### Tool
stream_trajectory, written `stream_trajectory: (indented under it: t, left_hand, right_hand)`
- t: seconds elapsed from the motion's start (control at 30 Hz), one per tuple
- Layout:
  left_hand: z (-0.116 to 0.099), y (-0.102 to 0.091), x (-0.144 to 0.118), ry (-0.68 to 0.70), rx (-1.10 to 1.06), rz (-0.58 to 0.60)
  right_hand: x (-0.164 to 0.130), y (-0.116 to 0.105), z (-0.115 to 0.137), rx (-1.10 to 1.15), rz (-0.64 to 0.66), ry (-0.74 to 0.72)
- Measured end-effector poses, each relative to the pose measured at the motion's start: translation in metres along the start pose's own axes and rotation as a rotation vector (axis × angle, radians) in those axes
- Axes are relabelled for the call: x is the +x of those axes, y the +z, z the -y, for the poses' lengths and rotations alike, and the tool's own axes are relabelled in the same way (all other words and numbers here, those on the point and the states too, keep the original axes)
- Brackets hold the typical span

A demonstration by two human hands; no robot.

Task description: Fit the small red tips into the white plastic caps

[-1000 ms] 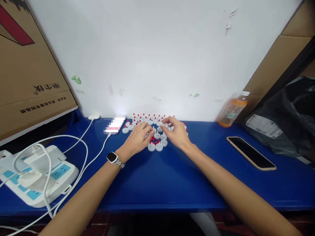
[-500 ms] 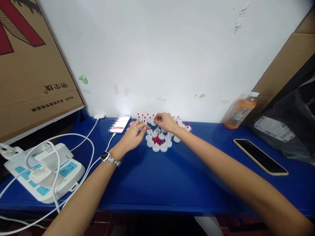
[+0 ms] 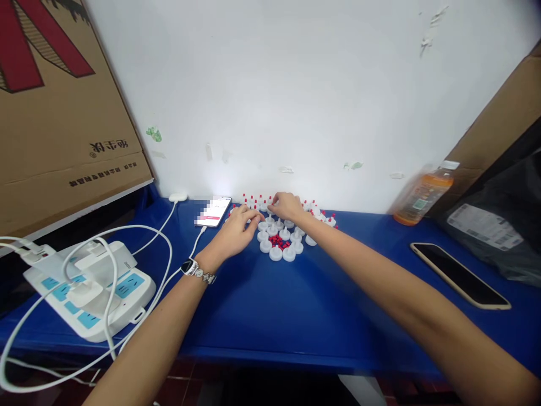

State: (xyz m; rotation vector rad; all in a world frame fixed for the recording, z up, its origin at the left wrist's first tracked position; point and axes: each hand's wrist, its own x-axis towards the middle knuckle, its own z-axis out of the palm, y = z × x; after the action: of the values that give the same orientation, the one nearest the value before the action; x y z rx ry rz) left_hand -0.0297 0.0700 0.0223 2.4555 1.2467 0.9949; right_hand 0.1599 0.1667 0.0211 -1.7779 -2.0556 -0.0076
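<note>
My right hand (image 3: 288, 206) pinches the top of a white nozzle cap (image 3: 270, 210) in the back part of the group. Its fingertips cover the cap's spout, so any red tip there is hidden. Beside it on the left, my left hand (image 3: 240, 230) has thumb and forefinger drawn together; what lies between them is too small to make out. Closer to me, several white nozzle caps (image 3: 275, 254) with bare spouts stand around a small pile of red tips (image 3: 279, 242). Behind and beside the hands, more white caps wear red tips (image 3: 261, 197).
On the blue table (image 3: 262, 304), a lit phone (image 3: 215, 211) lies left of the caps. A white power strip (image 3: 97, 299) with looping cables sits further left. To the right are a dark phone (image 3: 459, 275), an orange drink bottle (image 3: 426, 194) and a dark plastic bag (image 3: 511, 220).
The whole view has shifted slightly, so everything sits further right in the picture. Both hands stay at nearly the same places among the caps; the left fingers have drawn closer together.
</note>
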Motion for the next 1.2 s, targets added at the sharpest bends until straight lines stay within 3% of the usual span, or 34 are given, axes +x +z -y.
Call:
stream_trajectory:
  t: [0.1,0.2,0.3,0.4,0.5,0.6,0.77,0.93,1.03,1.1,1.2]
  left_hand:
    - [0.000,0.002,-0.001,0.006,0.002,0.014]
    - [-0.002,0.005,-0.001,0.014,-0.014,-0.031]
    - [-0.011,0.010,-0.001,0.000,-0.062,-0.124]
    - [-0.025,0.018,0.000,-0.005,-0.078,-0.168]
    - [-0.037,0.026,0.001,0.025,-0.019,-0.143]
    - [-0.042,0.030,0.001,0.107,0.104,-0.092]
    - [-0.041,0.037,0.005,0.196,0.199,-0.068]
    - [-0.041,0.039,0.010,0.032,0.021,-0.182]
    - [-0.039,0.031,0.010,-0.113,-0.076,-0.257]
    - [-0.036,0.026,0.010,-0.071,-0.056,-0.196]
    - [-0.030,0.026,0.010,0.119,0.098,-0.015]
  right_hand:
    - [0.001,0.001,0.002,0.003,0.013,-0.003]
    - [-0.011,-0.007,-0.001,0.066,-0.082,-0.034]
    - [-0.038,-0.020,-0.007,0.323,-0.189,-0.133]
    - [-0.074,-0.031,-0.011,0.530,-0.171,-0.244]
    - [-0.105,-0.036,-0.011,0.574,-0.181,-0.370]
    - [-0.122,-0.037,-0.009,0.601,-0.220,-0.402]
    - [-0.129,-0.043,-0.005,0.593,-0.255,-0.388]
    - [-0.124,-0.048,-0.010,0.488,-0.351,-0.460]
    - [-0.120,-0.048,-0.015,0.500,-0.396,-0.369]
    - [-0.117,-0.047,-0.017,0.535,-0.395,-0.298]
    - [-0.112,-0.043,-0.020,0.559,-0.357,-0.253]
